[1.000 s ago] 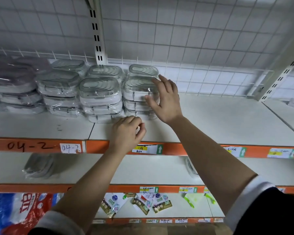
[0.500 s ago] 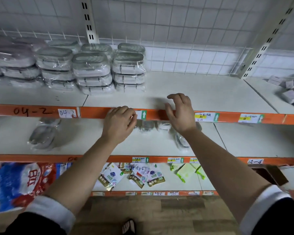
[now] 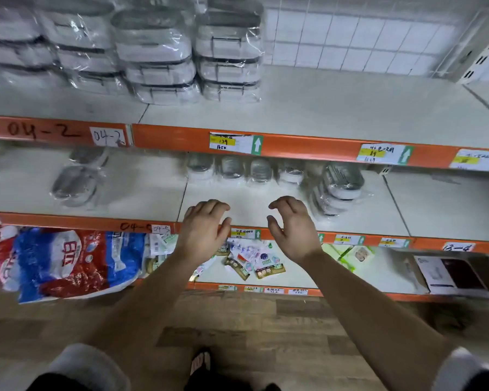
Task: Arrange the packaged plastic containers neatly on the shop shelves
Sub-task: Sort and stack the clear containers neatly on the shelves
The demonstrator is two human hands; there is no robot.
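Stacks of plastic-wrapped white containers (image 3: pixel 158 55) stand in neat rows on the upper shelf (image 3: pixel 350 108). On the middle shelf (image 3: pixel 141 190) a row of wrapped containers (image 3: pixel 246 169) lines the back, a leaning stack (image 3: pixel 339 187) sits at the right, and a loose pack (image 3: pixel 75 184) lies at the left. My left hand (image 3: pixel 202 230) and my right hand (image 3: pixel 292 227) hover over the front edge of the middle shelf, fingers loosely curled, holding nothing.
Orange shelf rails carry price labels (image 3: pixel 235 143). The bottom shelf holds red and blue bags (image 3: pixel 65 261), small sachets (image 3: pixel 251 261) and an open cardboard box (image 3: pixel 458 273). A wire grid (image 3: pixel 364 43) backs the upper shelf. Wooden floor (image 3: pixel 251 334) lies below.
Both hands came down from the upper shelf's stack and rail to the middle shelf's front edge. The view tilted downward, showing more of the lower shelves and floor.
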